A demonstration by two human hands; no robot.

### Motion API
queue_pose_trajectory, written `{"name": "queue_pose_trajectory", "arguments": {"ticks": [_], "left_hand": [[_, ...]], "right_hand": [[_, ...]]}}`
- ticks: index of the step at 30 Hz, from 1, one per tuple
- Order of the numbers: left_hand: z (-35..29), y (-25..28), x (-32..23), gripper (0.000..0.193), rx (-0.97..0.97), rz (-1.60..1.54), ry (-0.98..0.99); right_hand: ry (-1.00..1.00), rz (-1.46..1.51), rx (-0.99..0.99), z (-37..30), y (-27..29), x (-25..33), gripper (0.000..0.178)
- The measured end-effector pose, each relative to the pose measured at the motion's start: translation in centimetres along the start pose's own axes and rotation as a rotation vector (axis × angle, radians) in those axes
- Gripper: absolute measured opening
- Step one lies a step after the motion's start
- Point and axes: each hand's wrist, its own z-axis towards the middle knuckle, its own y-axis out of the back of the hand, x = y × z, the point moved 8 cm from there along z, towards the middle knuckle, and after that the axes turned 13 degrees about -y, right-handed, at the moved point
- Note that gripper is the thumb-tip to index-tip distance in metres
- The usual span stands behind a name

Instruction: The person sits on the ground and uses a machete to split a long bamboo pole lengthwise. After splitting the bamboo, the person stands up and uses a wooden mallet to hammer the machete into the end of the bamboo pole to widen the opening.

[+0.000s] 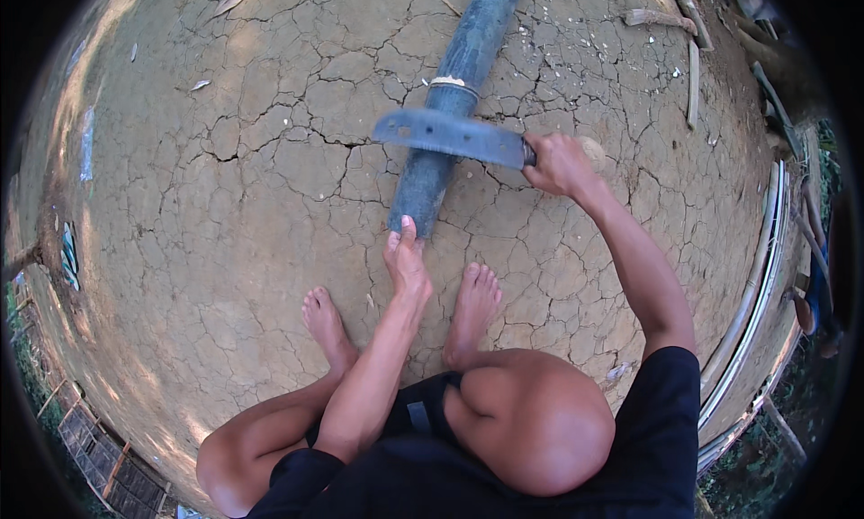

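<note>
1. Nearest, bent knees (558,420) were seen, with two bare feet (475,307) planted apart on cracked earthen ground (225,249).
2. Just beyond the feet, the near end of a thick, grey-green pole (462,64) was held by the left hand (407,260), the thumb laid on top and the fingers curled at the side.
3. That end was partly covered by the hand; whether the pole was hollow, or anything was contained in it, could not be told.
4. Farther up, to the right of the pole, the handle of a large knife (454,136) was enclosed by the right hand (560,163). The broad blade, pierced with holes and slightly blurred, was extended leftward over the pole; whether the two were touching could not be made out.
5. Past the blade, the pole was ringed by a pale-edged joint (454,86), and its length was cut off by the top of the view.
6. At the far right, pieces of wood (661,18) were scattered on the ground.
</note>
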Motion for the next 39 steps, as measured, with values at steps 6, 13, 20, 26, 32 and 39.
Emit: {"name": "queue_pose_trajectory", "arguments": {"ticks": [6,13,20,26,32,39], "left_hand": [[0.5,0.7,-0.7,0.056,-0.052,-0.002,0.038],[1.8,1.4,-1.0,0.061,-0.028,-0.005,0.097],[1.3,0.8,-1.1,0.059,-0.042,-0.016,0.046],[0.8,0.5,-1.2,0.058,-0.038,-0.010,0.018],[0.9,0.9,-0.8,0.058,-0.048,-0.006,0.030],[1.2,0.7,-0.9,0.055,-0.060,-0.020,0.099]], "right_hand": [[-0.059,0.115,0.002,0.3,-0.6,1.1,0.029],[-0.157,0.161,-0.059,2.3,-0.2,0.3,0.031],[-0.255,0.260,-0.085,3.8,1.3,-1.3,0.028],[-0.033,0.084,-0.041,1.6,1.1,0.5,0.027],[0.051,0.017,-0.036,0.8,0.3,1.4,0.027],[-0.273,0.281,-0.074,3.9,2.5,-2.0,0.029]]}}
